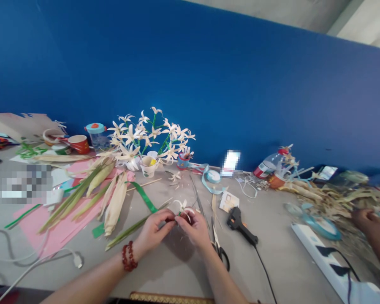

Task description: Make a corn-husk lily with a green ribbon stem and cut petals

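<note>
My left hand point(154, 230), with a red bead bracelet at the wrist, and my right hand point(194, 227) meet at the middle of the grey table point(164, 270). Both pinch a small pale husk flower point(183, 207) on a green stem, fingers closed round it. A green ribbon strip point(145, 197) runs up to the left from my left hand. Scissors point(219, 248) lie just right of my right hand, and a black glue gun point(240, 223) lies beyond them.
A bunch of finished white flowers point(150, 136) stands in cups at the back. Corn husks and green stalks point(104, 196) lie on pink paper point(60, 232) at left. Another person's hand point(365, 219) works among dried husks at right. White cables point(34, 257) trail near the front left.
</note>
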Motion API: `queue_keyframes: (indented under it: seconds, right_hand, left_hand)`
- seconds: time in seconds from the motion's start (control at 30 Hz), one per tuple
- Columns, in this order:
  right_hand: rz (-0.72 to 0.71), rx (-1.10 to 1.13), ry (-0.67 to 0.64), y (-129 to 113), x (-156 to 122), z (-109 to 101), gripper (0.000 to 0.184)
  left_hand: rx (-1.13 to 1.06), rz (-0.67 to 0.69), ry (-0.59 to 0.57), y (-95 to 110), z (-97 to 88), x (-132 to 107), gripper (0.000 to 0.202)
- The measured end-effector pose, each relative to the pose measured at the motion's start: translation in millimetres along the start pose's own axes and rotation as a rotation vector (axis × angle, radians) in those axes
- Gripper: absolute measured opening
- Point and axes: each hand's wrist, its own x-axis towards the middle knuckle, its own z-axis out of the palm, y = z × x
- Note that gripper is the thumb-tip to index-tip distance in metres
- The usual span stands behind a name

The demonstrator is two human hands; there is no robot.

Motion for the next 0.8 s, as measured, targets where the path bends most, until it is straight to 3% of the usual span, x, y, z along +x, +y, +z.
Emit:
queue_keyframes:
  seconds: [0.17,0.37,0.47,0.6,0.8]
  right_hand:
    - [0.171,0.235,0.021,-1.5,0.9,2.7,0.039]
    - [0.29,0.232,0.0,-8.9,1.3,-0.5,0.04]
    - [0.288,0.237,-0.008,-10.1,1.8,-0.6,0.039]
    - [0.265,0.215,0.015,-4.7,2.3,0.1,0.041]
    - [0.202,0.159,0.039,3.6,1.2,2.9,0.039]
  left_hand:
    - [-0.077,-0.07,0.014,3.0,-1.3,0.5,0.012]
    - [-0.564,-0.396,-0.09,3.1,1.5,-0.2,0.024]
    - [-0.661,-0.458,-0.11,1.6,2.7,-0.6,0.024]
    - [-0.555,-0.401,-0.064,-3.8,2.1,0.0,0.026]
    - [-0.095,-0.152,0.051,-5.3,1.7,-0.3,0.015]
